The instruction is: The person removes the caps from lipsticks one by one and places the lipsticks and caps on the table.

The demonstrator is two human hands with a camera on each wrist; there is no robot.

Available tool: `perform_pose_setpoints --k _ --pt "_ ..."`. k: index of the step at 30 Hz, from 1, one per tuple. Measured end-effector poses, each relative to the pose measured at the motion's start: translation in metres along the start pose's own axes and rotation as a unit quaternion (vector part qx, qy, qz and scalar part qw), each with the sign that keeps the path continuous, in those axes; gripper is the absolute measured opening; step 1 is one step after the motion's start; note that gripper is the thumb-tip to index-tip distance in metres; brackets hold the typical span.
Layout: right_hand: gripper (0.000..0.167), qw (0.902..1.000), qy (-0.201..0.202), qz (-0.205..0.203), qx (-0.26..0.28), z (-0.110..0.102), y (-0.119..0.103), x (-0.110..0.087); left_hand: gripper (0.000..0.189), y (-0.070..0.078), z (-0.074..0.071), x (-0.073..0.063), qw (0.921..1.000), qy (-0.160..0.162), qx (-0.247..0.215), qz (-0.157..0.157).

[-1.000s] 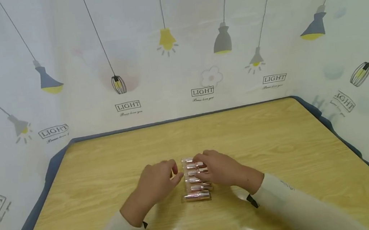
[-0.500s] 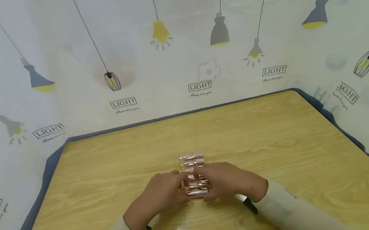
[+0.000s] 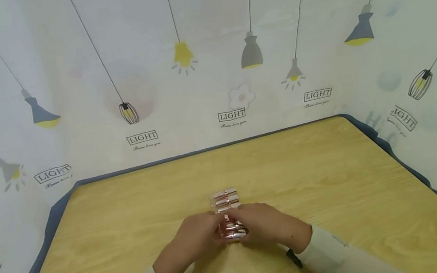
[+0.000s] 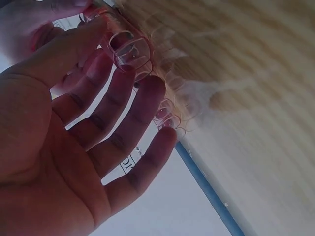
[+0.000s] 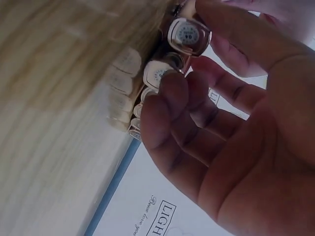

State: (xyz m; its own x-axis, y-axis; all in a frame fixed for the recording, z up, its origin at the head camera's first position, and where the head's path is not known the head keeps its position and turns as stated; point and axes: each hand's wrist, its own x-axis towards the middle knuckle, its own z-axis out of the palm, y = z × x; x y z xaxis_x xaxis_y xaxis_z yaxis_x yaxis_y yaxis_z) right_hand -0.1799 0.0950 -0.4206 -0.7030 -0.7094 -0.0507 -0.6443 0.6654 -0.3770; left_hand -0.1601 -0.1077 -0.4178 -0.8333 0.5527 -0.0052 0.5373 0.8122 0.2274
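Several shiny rose-gold lipstick tubes (image 3: 227, 200) lie side by side in a row on the wooden table, at mid-table in the head view. My left hand (image 3: 195, 233) holds the near part of the row at its left, clear ends. Opposite it, my right hand (image 3: 269, 224) grips the other ends, its fingers curled. In the left wrist view a clear tube end (image 4: 132, 55) sits against the fingertips. A round label marks a lipstick tube's base (image 5: 188, 35) in the right wrist view, with the thumb close above. Both hands partly hide the middle tubes.
The wood-grain table (image 3: 139, 207) extends around the hands, with a dark blue edge (image 3: 158, 160) along its back. Behind it stands a pale wall covering (image 3: 185, 100) printed with hanging lamps and "LIGHT" lettering.
Both hands have come nearer and closed in on the near tubes, from spots farther up the row. The row's far end is now slightly tilted and fanned. The head view has shifted a little.
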Motion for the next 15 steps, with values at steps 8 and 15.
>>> perform_pose_setpoints --k 8,15 --pt "0.032 0.9994 0.023 0.010 0.025 0.004 0.008 0.009 0.023 -0.008 0.004 0.006 0.9998 0.009 -0.010 -0.015" --pt "0.028 0.9986 0.045 0.024 0.013 -0.001 0.018 0.019 0.015 -0.013 -0.001 0.023 0.9990 0.018 0.018 -0.038"
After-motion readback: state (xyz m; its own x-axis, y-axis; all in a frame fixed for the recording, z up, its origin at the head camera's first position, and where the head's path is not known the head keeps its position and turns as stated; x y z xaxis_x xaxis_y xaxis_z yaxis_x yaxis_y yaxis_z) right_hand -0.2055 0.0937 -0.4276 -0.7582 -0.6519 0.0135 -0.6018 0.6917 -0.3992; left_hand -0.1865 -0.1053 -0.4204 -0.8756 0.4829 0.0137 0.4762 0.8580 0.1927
